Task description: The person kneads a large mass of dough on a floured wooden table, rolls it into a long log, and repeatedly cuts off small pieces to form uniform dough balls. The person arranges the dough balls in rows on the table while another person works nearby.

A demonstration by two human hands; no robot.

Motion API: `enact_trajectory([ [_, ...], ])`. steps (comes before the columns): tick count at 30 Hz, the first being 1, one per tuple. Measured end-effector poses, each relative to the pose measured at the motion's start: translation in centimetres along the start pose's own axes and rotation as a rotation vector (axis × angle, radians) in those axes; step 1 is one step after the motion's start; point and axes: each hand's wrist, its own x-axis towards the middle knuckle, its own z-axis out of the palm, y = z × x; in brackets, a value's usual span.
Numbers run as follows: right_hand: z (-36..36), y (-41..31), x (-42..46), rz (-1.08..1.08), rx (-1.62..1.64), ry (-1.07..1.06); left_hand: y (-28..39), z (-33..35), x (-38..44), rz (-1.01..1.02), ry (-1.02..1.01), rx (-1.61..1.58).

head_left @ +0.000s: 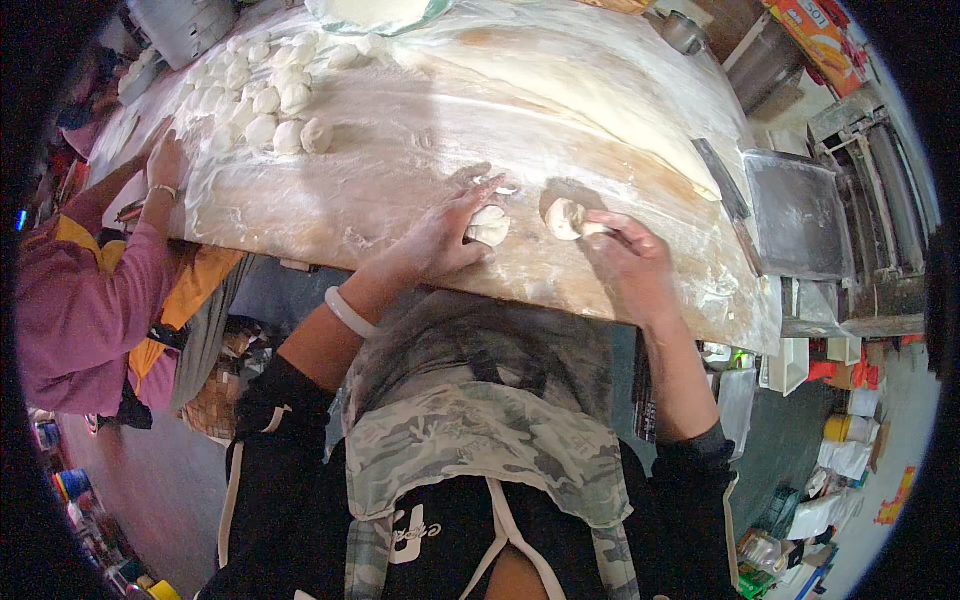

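On the floured wooden work table (360,187), my left hand (450,229) rests with fingers spread and thumb apart, curved round a small piece of dough (490,226). It touches or nearly touches that piece; how firmly is unclear. My right hand (634,247), slightly blurred, pinches another dough piece (566,219) between thumb and fingers, a little above the table to the right. Many round dough balls (262,131) lie grouped at the upper left. A long sheet or roll of dough (592,109) stretches across the back towards the right.
A co-worker in a pink top (97,315) has hands on the table's left end. A dark flat blade or bar (721,178) lies at the right edge beside a dark metal tray (799,217). At the back stand a bowl of flour (379,15) and a metal cup (682,34).
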Motion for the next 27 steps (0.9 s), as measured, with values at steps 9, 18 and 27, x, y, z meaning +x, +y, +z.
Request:
enact_trajectory([
  [9, 8.3, 2.3, 4.2, -0.374, -0.559, -0.241, -1.9, 0.9, -0.8, 0.024, 0.013, -0.063],
  [18, 8.0, 3.3, 4.9, -0.712, -0.606, -0.193, -3.4, 1.8, -1.7, -0.137, 0.095, -0.06],
  [27, -23.0, 9.4, 4.3, -0.705, -1.009, 0.757, 0.5, 1.1, 0.0, 0.0, 0.1, 0.034],
])
